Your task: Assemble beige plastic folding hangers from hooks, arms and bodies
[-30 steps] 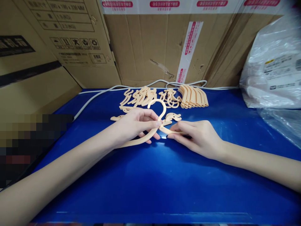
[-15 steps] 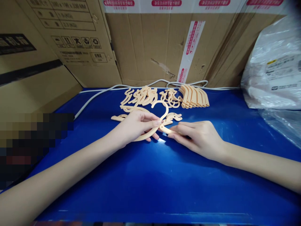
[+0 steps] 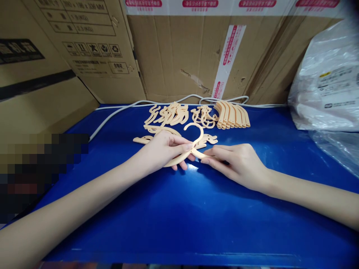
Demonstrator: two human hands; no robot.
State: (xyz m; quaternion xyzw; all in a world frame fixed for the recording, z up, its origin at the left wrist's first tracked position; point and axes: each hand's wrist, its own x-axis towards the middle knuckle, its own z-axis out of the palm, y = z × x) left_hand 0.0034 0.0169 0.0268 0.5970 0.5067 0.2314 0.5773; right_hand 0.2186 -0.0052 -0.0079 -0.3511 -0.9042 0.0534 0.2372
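Over the blue table, my left hand (image 3: 165, 147) pinches a cream plastic clothes hanger (image 3: 201, 130) near its neck, thumb on top. The hook curves upward, and one arm of the hanger runs under my left palm. My right hand (image 3: 238, 160) grips the other hanger arm (image 3: 198, 153) between thumb and fingers; most of that arm is hidden by the fingers. Both arms meet at the base of the hook. Just behind my left hand lie more cream hanger pieces (image 3: 143, 139), and a curved piece (image 3: 210, 139) shows behind the hook.
Along the back of the blue table (image 3: 179, 216) lie a heap of wavy cream pieces (image 3: 174, 113), a pile of hooks (image 3: 204, 116) and a row of stacked hanger arms (image 3: 232, 115). A white cable (image 3: 117, 108) runs behind them. Cardboard boxes (image 3: 179, 56) and a plastic bag (image 3: 325, 78) stand around.
The hanger's hook has tilted and shifted slightly right and down. The small hole seen at the right arm's end no longer shows. Both hands keep their hold.
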